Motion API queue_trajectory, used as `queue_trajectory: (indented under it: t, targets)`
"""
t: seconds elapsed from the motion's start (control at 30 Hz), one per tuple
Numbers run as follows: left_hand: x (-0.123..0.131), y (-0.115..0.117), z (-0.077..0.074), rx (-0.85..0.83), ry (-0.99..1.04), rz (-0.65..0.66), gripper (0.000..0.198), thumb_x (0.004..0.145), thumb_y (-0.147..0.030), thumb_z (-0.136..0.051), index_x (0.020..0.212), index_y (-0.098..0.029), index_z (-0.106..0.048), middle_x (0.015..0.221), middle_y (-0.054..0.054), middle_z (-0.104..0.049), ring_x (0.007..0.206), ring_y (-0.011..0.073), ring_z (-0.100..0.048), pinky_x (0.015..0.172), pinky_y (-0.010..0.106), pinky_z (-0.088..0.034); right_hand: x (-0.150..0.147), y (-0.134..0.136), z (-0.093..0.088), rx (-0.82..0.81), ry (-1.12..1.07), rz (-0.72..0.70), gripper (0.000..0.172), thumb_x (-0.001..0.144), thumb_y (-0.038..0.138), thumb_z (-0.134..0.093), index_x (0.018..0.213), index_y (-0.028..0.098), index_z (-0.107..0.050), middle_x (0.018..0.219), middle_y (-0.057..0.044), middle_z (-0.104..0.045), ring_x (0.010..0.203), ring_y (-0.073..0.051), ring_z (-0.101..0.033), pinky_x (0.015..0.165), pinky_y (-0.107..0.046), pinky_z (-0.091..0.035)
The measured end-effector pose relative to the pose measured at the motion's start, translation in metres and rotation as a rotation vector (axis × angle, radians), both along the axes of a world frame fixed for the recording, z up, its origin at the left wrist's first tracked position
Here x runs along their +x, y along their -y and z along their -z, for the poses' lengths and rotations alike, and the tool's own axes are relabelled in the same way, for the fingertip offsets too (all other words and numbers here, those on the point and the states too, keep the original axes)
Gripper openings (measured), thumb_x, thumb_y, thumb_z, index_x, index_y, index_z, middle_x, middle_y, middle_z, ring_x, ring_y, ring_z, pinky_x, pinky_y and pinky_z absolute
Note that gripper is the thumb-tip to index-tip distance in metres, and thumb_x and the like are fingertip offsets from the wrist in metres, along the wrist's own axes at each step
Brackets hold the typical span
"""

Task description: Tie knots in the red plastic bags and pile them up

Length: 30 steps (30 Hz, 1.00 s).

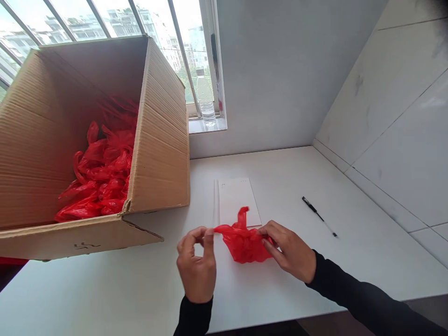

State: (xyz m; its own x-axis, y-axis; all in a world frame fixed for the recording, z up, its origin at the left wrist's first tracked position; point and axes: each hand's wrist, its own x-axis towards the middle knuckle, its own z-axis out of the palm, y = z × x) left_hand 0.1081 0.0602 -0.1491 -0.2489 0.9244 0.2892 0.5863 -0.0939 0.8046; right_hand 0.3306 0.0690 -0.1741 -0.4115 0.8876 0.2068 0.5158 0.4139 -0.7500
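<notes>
A crumpled red plastic bag (pixel 244 241) hangs just above the white table (pixel 350 252), held between both hands. My left hand (pixel 196 266) pinches the bag's left tip between thumb and fingers. My right hand (pixel 290 251) grips the bag's right side, fingers closed on the plastic. A loose handle of the bag sticks up in the middle. Behind the bag lies a white notepad (pixel 238 198).
A large open cardboard box (pixel 159 154) stands at the left, with several red plastic bags (pixel 101 172) piled inside. A black pen (pixel 318 215) lies to the right. A clear water bottle (pixel 205 98) stands on the window sill. Tiled wall borders the right side.
</notes>
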Motion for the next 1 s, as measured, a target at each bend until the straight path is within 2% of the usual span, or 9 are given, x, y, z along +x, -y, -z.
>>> queue_trajectory:
  t: [0.1,0.17,0.3,0.4,0.5,0.57,0.7,0.87,1.0]
  targets:
    - [-0.016,0.002,0.004,0.066,-0.008,-0.295,0.024,0.091,-0.048,-0.059,0.089,-0.025,-0.065,0.08,0.003,-0.064,0.075,0.0217,-0.051,0.079,0.038,-0.042,0.01,0.004,-0.001,-0.033,0.01,0.019,0.016,0.097,0.016,-0.043,0.102,0.022,-0.058,0.093,-0.005,-0.059,0.073,-0.017,-0.055,0.068,-0.035,-0.048]
    - [-0.024,0.003,0.007,0.098,0.006,-0.336,0.025,0.089,-0.049,-0.062,0.087,-0.024,-0.066,0.079,0.002,-0.064,0.069,0.0196,-0.048,0.074,0.036,-0.042,0.013,0.006,-0.002,-0.054,0.01,0.017,0.015,0.097,0.017,-0.045,0.099,0.023,-0.058,0.091,-0.004,-0.059,0.071,-0.016,-0.054,0.066,-0.034,-0.047]
    - [-0.021,0.006,0.011,0.113,0.135,-0.179,0.027,0.092,-0.046,-0.057,0.11,-0.025,-0.06,0.102,0.004,-0.069,0.07,0.0156,-0.059,0.067,0.031,-0.049,0.012,0.01,-0.003,-0.077,-0.007,0.028,0.013,0.096,0.017,-0.047,0.095,0.023,-0.058,0.089,-0.002,-0.059,0.072,-0.016,-0.053,0.068,-0.034,-0.046]
    - [-0.007,0.013,0.016,0.108,0.174,-0.071,0.033,0.094,-0.038,-0.056,0.125,-0.027,-0.048,0.12,0.006,-0.063,0.082,0.017,-0.065,0.07,0.031,-0.054,0.007,0.01,-0.003,-0.089,-0.032,0.048,0.01,0.095,0.018,-0.05,0.094,0.023,-0.058,0.088,-0.001,-0.058,0.074,-0.016,-0.053,0.069,-0.033,-0.045]
    - [0.005,0.019,0.025,0.162,-0.089,0.141,0.03,0.093,-0.029,-0.059,0.122,-0.025,-0.053,0.122,0.008,-0.059,0.11,0.024,-0.059,0.091,0.04,-0.051,0.005,0.01,-0.005,-0.093,-0.056,0.05,0.007,0.095,0.019,-0.052,0.094,0.024,-0.057,0.088,0.0,-0.058,0.075,-0.016,-0.053,0.07,-0.032,-0.044]
    - [0.007,0.019,0.033,0.198,-0.255,0.273,0.027,0.093,-0.023,-0.059,0.119,-0.024,-0.056,0.121,0.008,-0.059,0.116,0.0259,-0.055,0.097,0.044,-0.047,0.005,0.011,-0.006,-0.093,-0.067,0.043,0.006,0.096,0.021,-0.051,0.094,0.024,-0.057,0.087,0.0,-0.057,0.074,-0.015,-0.052,0.07,-0.032,-0.043]
    - [0.0,0.015,0.038,0.208,-0.303,0.29,0.01,0.096,-0.015,-0.053,0.1,-0.023,-0.059,0.097,0.004,-0.066,0.099,0.0226,-0.058,0.088,0.041,-0.047,0.013,0.013,-0.01,-0.103,-0.084,0.077,0.011,0.098,0.026,-0.048,0.094,0.025,-0.058,0.085,0.001,-0.056,0.071,-0.015,-0.049,0.067,-0.032,-0.041]
    - [0.006,0.01,0.032,0.196,-0.332,0.347,0.037,0.094,-0.019,-0.057,0.131,-0.021,-0.052,0.129,0.01,-0.061,0.124,0.0256,-0.051,0.102,0.044,-0.044,0.017,0.016,-0.013,-0.135,-0.12,0.07,0.011,0.098,0.025,-0.049,0.095,0.025,-0.059,0.085,0.0,-0.058,0.072,-0.015,-0.049,0.068,-0.032,-0.041]
    - [0.006,0.003,0.035,0.222,-0.35,0.357,0.012,0.094,-0.018,-0.057,0.1,-0.024,-0.064,0.096,0.001,-0.071,0.104,0.0233,-0.06,0.1,0.044,-0.044,0.023,0.015,-0.013,-0.13,-0.115,0.073,0.012,0.098,0.026,-0.048,0.094,0.025,-0.059,0.085,0.0,-0.058,0.072,-0.016,-0.05,0.068,-0.032,-0.041]
